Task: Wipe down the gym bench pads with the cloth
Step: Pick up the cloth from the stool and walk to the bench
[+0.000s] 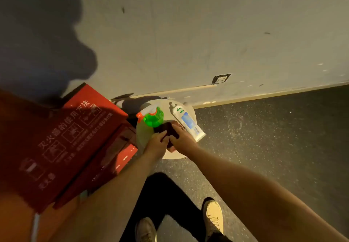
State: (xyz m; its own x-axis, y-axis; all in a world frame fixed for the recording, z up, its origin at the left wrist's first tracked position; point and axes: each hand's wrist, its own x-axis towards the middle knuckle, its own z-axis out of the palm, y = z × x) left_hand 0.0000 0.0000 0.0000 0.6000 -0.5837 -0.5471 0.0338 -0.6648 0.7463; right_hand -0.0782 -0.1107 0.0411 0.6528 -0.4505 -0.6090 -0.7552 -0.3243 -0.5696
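Head view: nearest you are your own two shoes (214,217) on the dark speckled floor (264,138), with both forearms reaching forward over them.

Your left hand (157,141) has its fingers curled onto the near edge of the dark cloth (166,128), gripping it. Your right hand (182,138) lies on the cloth's right side. Whether it pinches the fabric or only presses it flat cannot be told from here.

The cloth sits on a small round white stand (173,155). No bench pad is in sight, so the wiping is not yet begun.

The risks sit just past your fingers. A green spray bottle (153,118) stands touching, or just beside, the cloth's far edge. If you lift the cloth with a snatch, it will likely drag the bottle over.

A white tube (187,122) lies right beside your right hand, and its lower end seems to hang past the stand's rim. A sideways brush of your wrist could send it to the floor.

The stand looks light, so leaning on it may tip everything.

On your left, the red fire-extinguisher cabinet (62,143) is near your elbow, so pull back straight. Beyond is the wall (207,34) with its socket (221,79).
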